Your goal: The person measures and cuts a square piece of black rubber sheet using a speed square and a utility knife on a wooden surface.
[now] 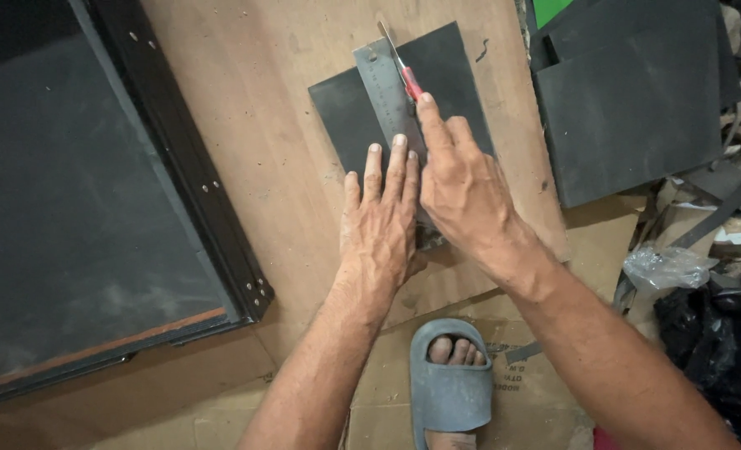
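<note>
My left hand [379, 225] lies flat, fingers [398, 167] spread on the steel ruler [384, 92], and my right hand [462, 187] pinches the red utility knife [409, 82] just beside those fingertips, so I judge a ruler slip on the dark sheet [345, 112] could bring the blade into them.

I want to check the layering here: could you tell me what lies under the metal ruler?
The metal ruler lies on a dark sheet, which rests on a wooden board. The left hand covers the ruler's near end.

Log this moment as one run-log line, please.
left hand: flat, pressing ruler on dark sheet | right hand: holding red knife against ruler edge | surface: wooden board
</note>
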